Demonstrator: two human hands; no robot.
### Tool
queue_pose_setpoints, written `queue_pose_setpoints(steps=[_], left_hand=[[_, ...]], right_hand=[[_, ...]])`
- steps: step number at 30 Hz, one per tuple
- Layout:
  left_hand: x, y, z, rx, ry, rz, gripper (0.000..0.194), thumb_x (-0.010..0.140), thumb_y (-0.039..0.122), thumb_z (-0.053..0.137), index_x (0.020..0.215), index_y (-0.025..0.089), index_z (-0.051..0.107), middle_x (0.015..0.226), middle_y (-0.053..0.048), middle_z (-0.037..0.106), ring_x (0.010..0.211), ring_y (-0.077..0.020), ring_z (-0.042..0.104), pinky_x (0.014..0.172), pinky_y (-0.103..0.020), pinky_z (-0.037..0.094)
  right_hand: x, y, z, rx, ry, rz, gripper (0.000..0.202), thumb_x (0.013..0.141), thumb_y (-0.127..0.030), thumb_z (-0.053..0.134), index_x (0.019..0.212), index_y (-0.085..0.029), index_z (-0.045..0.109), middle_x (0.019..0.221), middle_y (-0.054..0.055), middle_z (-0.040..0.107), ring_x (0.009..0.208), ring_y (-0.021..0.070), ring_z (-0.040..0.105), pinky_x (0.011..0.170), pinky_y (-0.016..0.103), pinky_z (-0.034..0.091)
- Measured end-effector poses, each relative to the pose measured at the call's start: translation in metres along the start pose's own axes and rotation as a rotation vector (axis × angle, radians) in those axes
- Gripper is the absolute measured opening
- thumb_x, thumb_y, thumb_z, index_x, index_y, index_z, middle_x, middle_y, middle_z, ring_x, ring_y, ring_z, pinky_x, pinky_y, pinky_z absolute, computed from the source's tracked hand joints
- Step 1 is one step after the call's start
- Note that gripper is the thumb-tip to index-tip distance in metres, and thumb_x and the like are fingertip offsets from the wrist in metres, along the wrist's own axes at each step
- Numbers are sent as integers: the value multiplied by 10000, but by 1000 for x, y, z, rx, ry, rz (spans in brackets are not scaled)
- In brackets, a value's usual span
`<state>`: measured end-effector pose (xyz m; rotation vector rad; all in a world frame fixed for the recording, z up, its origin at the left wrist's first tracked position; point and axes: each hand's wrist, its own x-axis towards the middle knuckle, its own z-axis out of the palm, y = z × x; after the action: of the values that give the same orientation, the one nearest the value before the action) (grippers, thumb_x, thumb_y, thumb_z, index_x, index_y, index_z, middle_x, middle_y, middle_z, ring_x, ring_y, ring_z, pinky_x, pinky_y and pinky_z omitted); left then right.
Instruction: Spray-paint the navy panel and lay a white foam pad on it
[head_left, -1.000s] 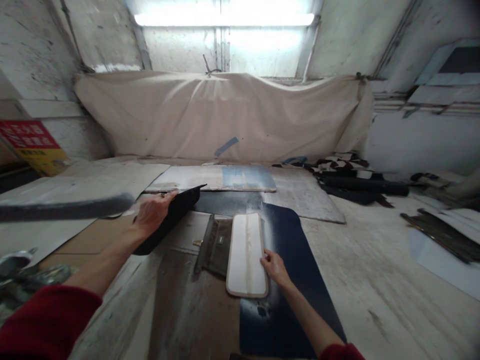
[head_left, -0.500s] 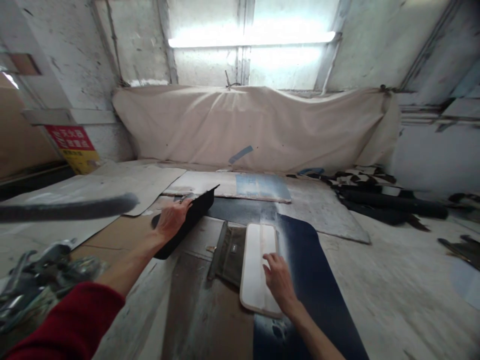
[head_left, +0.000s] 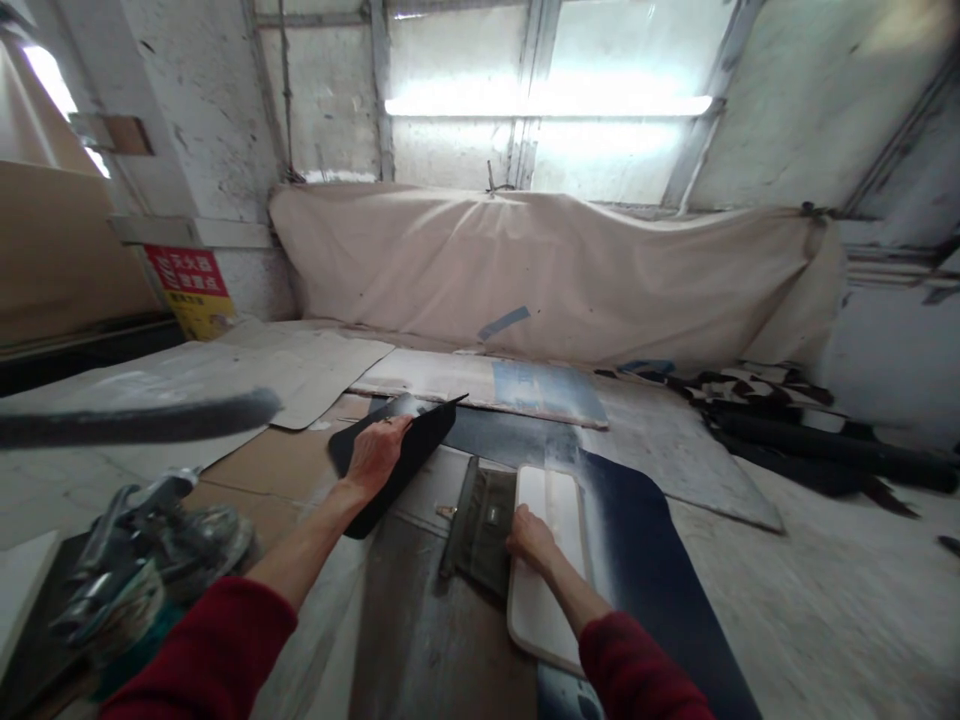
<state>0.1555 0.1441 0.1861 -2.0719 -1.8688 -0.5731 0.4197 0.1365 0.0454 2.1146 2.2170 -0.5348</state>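
Observation:
My left hand (head_left: 377,452) grips a flat black piece of material (head_left: 409,452), holding it tilted above the worktable. My right hand (head_left: 531,540) rests on the left edge of a white rounded rectangular pad (head_left: 546,570), fingers curled over that edge. The pad lies partly on a dark olive fabric piece (head_left: 484,525) with a small label and partly on a large dark blue sheet (head_left: 637,560). Both sleeves are red.
A metal tool (head_left: 142,565) sits at the left front. Cardboard and grey boards (head_left: 285,375) cover the left of the table. Black rolls and patterned fabric (head_left: 795,420) lie at the right. A beige cloth (head_left: 540,270) hangs behind; a dark blurred bar (head_left: 142,420) crosses the left.
My right hand moved from the pad's right side across to its left edge. The camera turned left and tilted. My left hand keeps holding the black piece.

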Motion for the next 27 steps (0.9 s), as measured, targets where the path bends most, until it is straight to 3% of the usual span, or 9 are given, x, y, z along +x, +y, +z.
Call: queue_pose_setpoints(steps=[5, 9, 12, 18, 22, 27], left_hand=[[3, -8, 3, -7, 4, -65, 354, 917, 328, 277, 1088, 225, 568, 899, -56, 699, 821, -183, 649, 675, -254, 438], [3, -12, 7, -15, -2, -100, 372, 913, 346, 276, 1114, 221, 563, 904, -71, 697, 830, -192, 649, 685, -261, 443], [2, -13, 10, -19, -14, -122, 367, 910, 347, 285, 1119, 228, 563, 920, -67, 697, 843, -193, 648, 693, -262, 448], [0, -16, 10, -21, -36, -158, 378, 910, 358, 277, 1137, 234, 551, 934, -62, 698, 844, -182, 647, 702, -254, 452], [0, -17, 9, -45, -34, -156, 368, 912, 350, 279, 1132, 233, 551, 963, -53, 694, 876, -176, 642, 730, -248, 450], [-1, -20, 6, -78, -23, -161, 360, 913, 331, 283, 1128, 228, 552, 996, -56, 689, 903, -164, 636, 759, -242, 449]], right_hand=[[2, 0, -4, -2, -53, -24, 508, 640, -33, 546, 1138, -34, 442, 985, 187, 655, 930, 274, 631, 707, 296, 460], [0, 0, -5, -1, -61, -32, 470, 707, -72, 490, 1173, -74, 424, 1018, 176, 653, 950, 268, 626, 731, 306, 460], [-2, -5, -5, -1, -64, -7, 474, 688, -89, 516, 1155, -68, 436, 1009, 190, 654, 934, 282, 632, 725, 322, 473], [-2, -19, -2, -3, -99, 41, 656, 594, -60, 612, 1209, -14, 387, 983, 213, 659, 932, 305, 631, 733, 362, 498], [-4, -29, 1, -24, -112, 42, 793, 590, -51, 633, 1304, -39, 290, 1013, 225, 647, 929, 312, 630, 697, 402, 508], [-8, -33, 2, -48, -96, 3, 653, 699, 5, 502, 1315, -35, 289, 1026, 225, 640, 949, 269, 628, 720, 358, 498]])
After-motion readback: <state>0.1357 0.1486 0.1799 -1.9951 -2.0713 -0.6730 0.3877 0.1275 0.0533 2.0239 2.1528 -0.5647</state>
